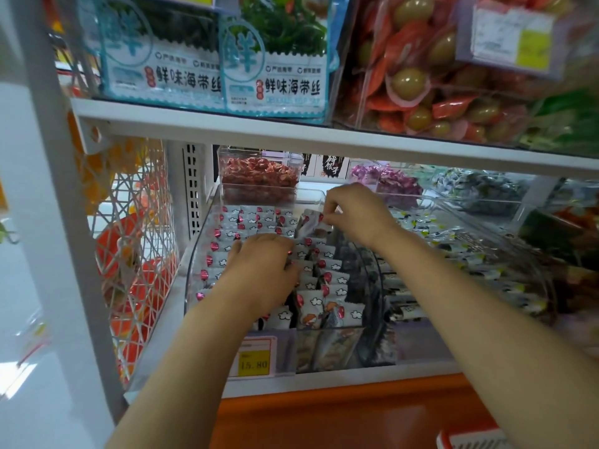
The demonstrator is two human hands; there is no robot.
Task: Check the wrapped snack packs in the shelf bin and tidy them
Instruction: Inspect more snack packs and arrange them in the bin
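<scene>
A clear plastic shelf bin (pixel 194 254) on the lower shelf holds rows of grey-white wrapped snack packs (pixel 249 218) printed with clouds and red marks. My left hand (pixel 262 270) lies palm down on the packs in the bin's middle, fingers curled into the rows. My right hand (pixel 353 215) reaches to the bin's back right and pinches one snack pack (pixel 308 225), lifted and tilted above the rows. More packs (pixel 327 286) stand upright toward the front right.
A yellow price tag (pixel 254 362) hangs on the bin's front. A neighbouring clear bin (pixel 453 241) of black-and-white packs sits right. Small tubs of red candies (pixel 257 176) and purple candies (pixel 395 183) stand behind. The upper shelf (pixel 291 131) hangs low overhead.
</scene>
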